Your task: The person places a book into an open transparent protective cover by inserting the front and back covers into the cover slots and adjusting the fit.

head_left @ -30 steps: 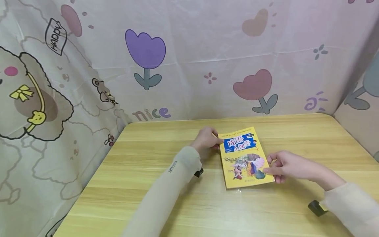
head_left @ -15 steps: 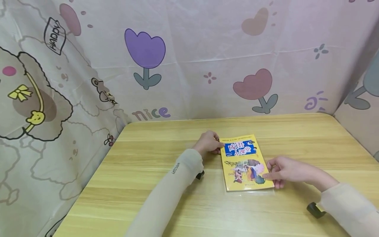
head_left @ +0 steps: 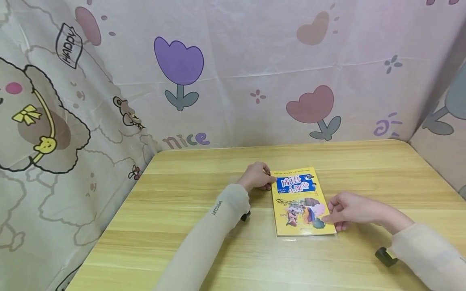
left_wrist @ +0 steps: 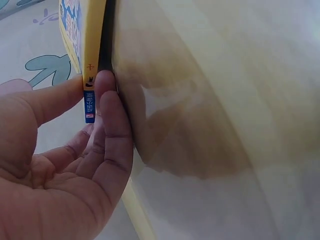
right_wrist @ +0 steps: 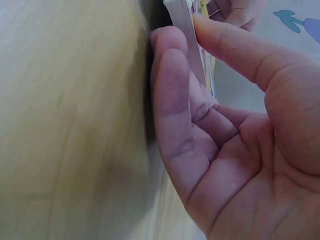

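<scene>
A yellow paperback book with a blue title panel lies cover up, close over the wooden table. My left hand pinches its spine side near the top, with the thumb on the cover and fingers underneath. In the left wrist view, the yellow and blue spine shows between thumb and fingers. At the lower right edge, my right hand pinches the book the same way. The white page edges stand between thumb and fingers in the right wrist view, where the left hand shows behind.
A clear plastic edge shows just below the book on the light wood table. Printed cloth hangs behind the table and along its sides. Both wrists carry a dark strapped device under beige sleeves.
The book has come down and slightly toward me, and looks flatter to the table. Both hands have moved with it, keeping their hold. Little changes over the last half second.
</scene>
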`<state>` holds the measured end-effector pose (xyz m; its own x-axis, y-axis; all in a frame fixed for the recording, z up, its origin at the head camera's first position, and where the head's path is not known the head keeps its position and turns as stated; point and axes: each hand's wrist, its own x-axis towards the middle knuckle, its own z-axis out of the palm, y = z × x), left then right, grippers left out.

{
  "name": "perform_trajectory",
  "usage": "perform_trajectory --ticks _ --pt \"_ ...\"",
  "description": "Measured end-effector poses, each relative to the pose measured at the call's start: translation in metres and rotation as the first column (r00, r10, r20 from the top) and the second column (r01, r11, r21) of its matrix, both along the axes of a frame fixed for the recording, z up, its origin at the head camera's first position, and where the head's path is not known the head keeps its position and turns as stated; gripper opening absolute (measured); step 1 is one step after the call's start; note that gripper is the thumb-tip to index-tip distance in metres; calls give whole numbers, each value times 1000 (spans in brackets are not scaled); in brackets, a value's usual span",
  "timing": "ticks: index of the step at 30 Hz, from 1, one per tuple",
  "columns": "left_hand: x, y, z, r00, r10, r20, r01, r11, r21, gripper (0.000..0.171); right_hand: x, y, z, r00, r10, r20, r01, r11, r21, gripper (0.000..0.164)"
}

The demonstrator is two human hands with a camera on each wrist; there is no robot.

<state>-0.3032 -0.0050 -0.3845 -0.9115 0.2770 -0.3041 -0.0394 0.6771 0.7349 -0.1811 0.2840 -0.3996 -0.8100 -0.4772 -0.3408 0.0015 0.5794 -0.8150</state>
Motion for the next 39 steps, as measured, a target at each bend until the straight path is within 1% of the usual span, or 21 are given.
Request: perform_trajectory --ticks 10,17,21,27,33,39 --pt "2 0 -1 1000 -6 -16 6 1000 -14 23 -1 -2 2 1000 -6 16 6 1000 28 20" --pt "-1 1 -4 1000 -4 -21 3 999 -42 29 -1 -8 8 1000 -29 2 29 989 143 23" --pt "-3 1 -6 1000 -8 -18 7 999 -50 30 -1 -10 8 999 -41 -5 41 983 178 26" --pt "-1 1 -8 1000 -9 -27 7 998 -66 29 -1 -12 6 998 -60 -37 66 973 221 28" --pt "1 2 -7 998 -26 -57 20 995 -95 28 -1 -12 6 996 -64 -57 76 969 234 28" --pt "2 2 -9 996 -24 -91 12 992 -122 28 -2 -11 5 997 -66 -45 74 972 222 27"
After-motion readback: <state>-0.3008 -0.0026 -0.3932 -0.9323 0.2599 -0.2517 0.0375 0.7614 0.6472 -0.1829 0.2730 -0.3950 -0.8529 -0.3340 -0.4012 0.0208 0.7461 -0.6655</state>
